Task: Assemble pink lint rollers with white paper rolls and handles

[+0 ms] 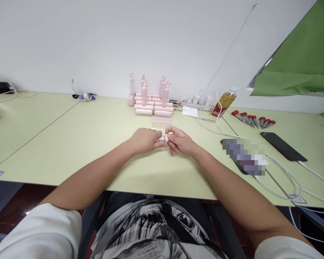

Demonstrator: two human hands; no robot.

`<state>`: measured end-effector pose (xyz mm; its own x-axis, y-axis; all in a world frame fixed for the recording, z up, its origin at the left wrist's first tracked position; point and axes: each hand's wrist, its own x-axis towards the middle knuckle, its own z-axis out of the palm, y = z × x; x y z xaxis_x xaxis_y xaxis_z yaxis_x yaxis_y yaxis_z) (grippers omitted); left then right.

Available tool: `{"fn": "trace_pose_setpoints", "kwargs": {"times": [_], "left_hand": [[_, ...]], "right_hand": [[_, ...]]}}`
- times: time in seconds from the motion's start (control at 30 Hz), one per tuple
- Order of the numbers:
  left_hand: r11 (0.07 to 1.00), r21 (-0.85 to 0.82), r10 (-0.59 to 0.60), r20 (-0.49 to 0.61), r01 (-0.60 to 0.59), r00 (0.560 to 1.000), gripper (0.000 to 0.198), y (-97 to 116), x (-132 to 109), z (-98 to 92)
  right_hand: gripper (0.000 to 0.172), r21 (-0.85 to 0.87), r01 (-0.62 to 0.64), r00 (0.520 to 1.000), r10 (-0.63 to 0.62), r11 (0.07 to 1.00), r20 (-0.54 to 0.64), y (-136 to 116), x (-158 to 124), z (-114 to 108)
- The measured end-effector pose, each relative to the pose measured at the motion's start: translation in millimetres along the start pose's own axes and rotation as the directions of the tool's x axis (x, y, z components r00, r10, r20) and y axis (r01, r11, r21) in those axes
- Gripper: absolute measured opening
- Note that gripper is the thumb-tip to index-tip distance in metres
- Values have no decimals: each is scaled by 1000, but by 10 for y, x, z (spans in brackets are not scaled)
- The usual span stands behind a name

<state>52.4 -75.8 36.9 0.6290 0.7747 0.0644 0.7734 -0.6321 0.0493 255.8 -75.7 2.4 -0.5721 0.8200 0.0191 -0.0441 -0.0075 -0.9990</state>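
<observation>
— Left hand [147, 140]: closed round one small pale tube [162, 138]. Right hand [180, 141]: thumb and fingers pinching the tube's white end
— Tube's place?
— Between both hands, about midway between the table's front and back edges, just in front of a pale box [161, 122]
— Progress?
— By judgement: one tube in work, not yet set down. Upright tubes [144, 94], several, toward the back edge, among rows of pink cases [144, 107]; whether these are finished, cannot tell
— Surface and room?
— Table [70, 144], pale yellow-green, seamed. Along its back edge, right of the cases: power strip [196, 107], bottle [224, 102], tilted. Farther right: red-ended tools [243, 118], dark phone [283, 146] on a cable. Behind: white wall [110, 43]; upper right, green cloth [297, 50]
</observation>
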Motion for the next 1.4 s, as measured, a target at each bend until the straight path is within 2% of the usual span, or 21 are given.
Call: {"fn": "trace_pose_setpoints", "kwargs": {"times": [0.13, 0.37, 0.7, 1.1, 1.23, 1.33, 1.4], "left_hand": [[999, 42, -15, 31, 14, 999, 53, 29, 0, 15], [996, 69, -60, 13, 59, 998, 56, 37, -6, 42], [989, 64, -131, -14, 132, 991, 44, 98, -6, 57], [988, 88, -122, -22, 124, 992, 40, 99, 13, 62], [989, -21, -145, -116, 144, 983, 41, 100, 22, 4], [974, -183, -174, -251, 129, 952, 45, 14, 6, -54], [948, -305, -192, -330, 87, 924, 47, -92, -2, -68]], "right_hand": [[40, -4, 12, 1000, -12, 1000, -11, 18, -6, 43], [42, 6, 16, 1000, -15, 1000, -25, -1, -12, 130], [43, 4, 1, 999, -1, 1000, -38, -4, -24, 174], [38, -160, 120, 990, -130, 980, -55, 102, 4, 168], [41, -286, 183, 975, -210, 941, -68, -44, -37, 93], [40, -289, 204, 945, -266, 935, -191, -131, -52, -11], [41, -238, 191, 926, -255, 952, -277, -133, -34, -100]]}}
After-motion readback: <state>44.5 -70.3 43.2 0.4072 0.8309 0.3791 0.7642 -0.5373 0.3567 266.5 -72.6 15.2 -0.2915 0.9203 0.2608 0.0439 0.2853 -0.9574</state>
